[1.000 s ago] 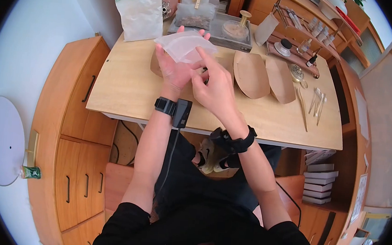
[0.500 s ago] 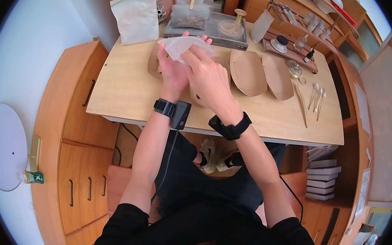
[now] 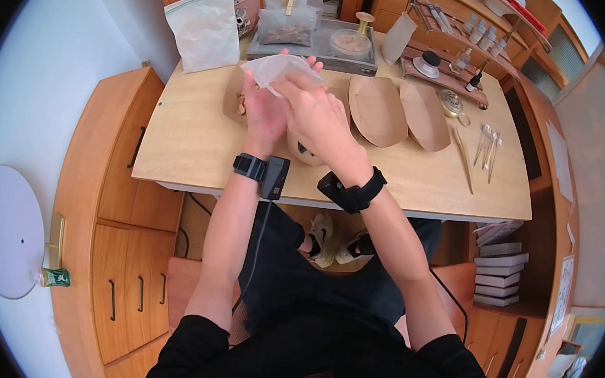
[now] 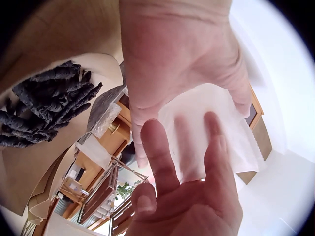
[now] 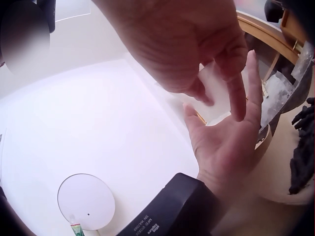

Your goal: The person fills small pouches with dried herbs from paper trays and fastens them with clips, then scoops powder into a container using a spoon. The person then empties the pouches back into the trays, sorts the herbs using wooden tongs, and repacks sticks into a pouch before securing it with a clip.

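Note:
A translucent white pouch (image 3: 266,67) lies across my left hand (image 3: 266,111), which is held palm up with its fingers stretched out beneath it. My right hand (image 3: 322,116) reaches over from the right. In the left wrist view, some fingers of the right hand show through the pouch's thin wall, while its thumb (image 4: 219,152) presses from the near side, pinching the material. Below the hands sits a kraft paper tray with dark twisted dried strips (image 4: 49,105). Another kraft tray (image 3: 231,102), partly covered by the left hand, holds light brown chunks.
Two more kraft trays (image 3: 378,113) stand to the right, beside a curved wooden stick (image 3: 463,159) and several slim tools (image 3: 489,150). At the back are a zip bag of white powder (image 3: 203,28), a grey tray (image 3: 313,55) and a rack (image 3: 446,79) with bottles.
The right hand has gone from touching the pouch's front with its index finger to reaching its fingers into the pouch. The left hand stays palm up beneath it; the head view has shifted slightly.

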`<state>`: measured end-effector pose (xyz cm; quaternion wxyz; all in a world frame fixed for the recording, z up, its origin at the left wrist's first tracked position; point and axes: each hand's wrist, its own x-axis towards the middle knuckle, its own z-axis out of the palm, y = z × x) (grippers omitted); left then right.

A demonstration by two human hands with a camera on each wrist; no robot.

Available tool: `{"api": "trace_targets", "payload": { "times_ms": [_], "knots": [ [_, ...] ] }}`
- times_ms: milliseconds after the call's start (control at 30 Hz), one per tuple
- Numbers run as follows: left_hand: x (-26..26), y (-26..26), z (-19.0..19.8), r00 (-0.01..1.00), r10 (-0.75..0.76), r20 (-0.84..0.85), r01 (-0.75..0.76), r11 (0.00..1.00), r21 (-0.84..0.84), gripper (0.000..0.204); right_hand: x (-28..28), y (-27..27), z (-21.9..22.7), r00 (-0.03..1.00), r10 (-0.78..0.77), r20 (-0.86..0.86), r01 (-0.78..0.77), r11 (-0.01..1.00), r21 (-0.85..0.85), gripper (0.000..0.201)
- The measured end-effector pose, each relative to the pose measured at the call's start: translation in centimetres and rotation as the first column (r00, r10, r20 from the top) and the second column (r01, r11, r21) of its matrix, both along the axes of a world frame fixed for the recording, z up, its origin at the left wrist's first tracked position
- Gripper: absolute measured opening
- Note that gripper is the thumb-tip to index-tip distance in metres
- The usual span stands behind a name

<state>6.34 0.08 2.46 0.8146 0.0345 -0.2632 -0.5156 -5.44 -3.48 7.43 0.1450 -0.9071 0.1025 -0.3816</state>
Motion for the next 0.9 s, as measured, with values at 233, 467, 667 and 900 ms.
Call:
{"api": "trace_targets", "payload": {
  "times_ms": [233,467,667,900],
  "knots": [
    [2.1,-0.3,-1.3,0.983,0.147,-0.108,-0.147,0.989,0.006,0.077,-6.6,-0.2,0.3,0.994,-0.095,-0.057,0.104,0.972,0.211,0.027],
    [1.7,-0.1,-0.6,0.982,0.102,-0.156,-0.110,0.993,-0.043,0.068,-15.4,-6.1,-2.5,0.904,-0.296,-0.307,0.301,0.953,-0.033,0.031],
    [1.7,-0.1,-0.8,0.984,0.089,-0.157,-0.096,0.995,-0.034,0.070,-15.6,-7.2,-3.6,0.899,-0.311,-0.307,0.313,0.949,-0.045,0.018],
    [2.0,-0.2,-1.1,0.987,0.093,-0.130,-0.100,0.994,-0.044,0.076,-16.4,-7.9,-4.3,0.881,-0.362,-0.304,0.376,0.926,-0.012,0.012]
  ]
}}
